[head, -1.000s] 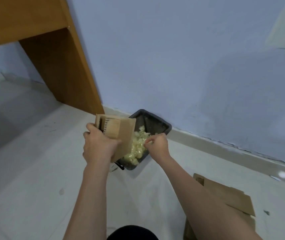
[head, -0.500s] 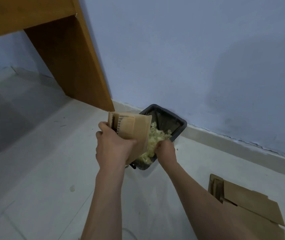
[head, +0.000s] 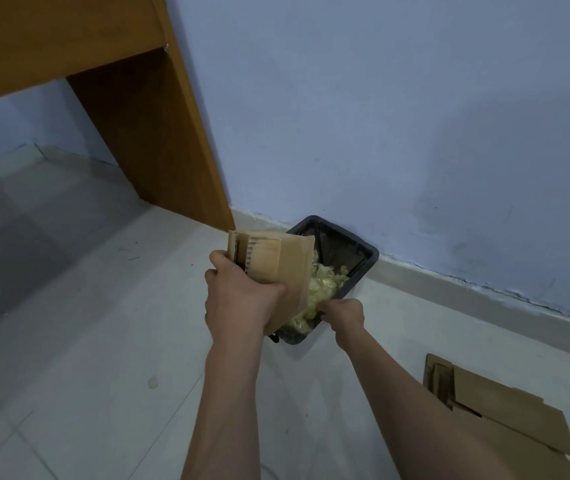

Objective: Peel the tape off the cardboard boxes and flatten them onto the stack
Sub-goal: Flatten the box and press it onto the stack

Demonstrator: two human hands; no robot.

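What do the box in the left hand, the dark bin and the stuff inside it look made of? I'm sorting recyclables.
Box: corrugated cardboard, matte brown; fluted edge shows at its top. Bin: probably moulded plastic, dark with a slight sheen and rounded rim. Its contents: glossy, crumpled, yellowish translucent pieces, likely peeled packing tape, though that's not certain.

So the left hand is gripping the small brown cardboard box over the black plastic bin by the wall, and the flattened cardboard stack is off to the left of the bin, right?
Not quite. The head view shows the flattened cardboard stack lying on the floor to the right of the black plastic bin, not the left. The rest holds: the left hand has its grip on the small brown cardboard box over the bin by the wall.
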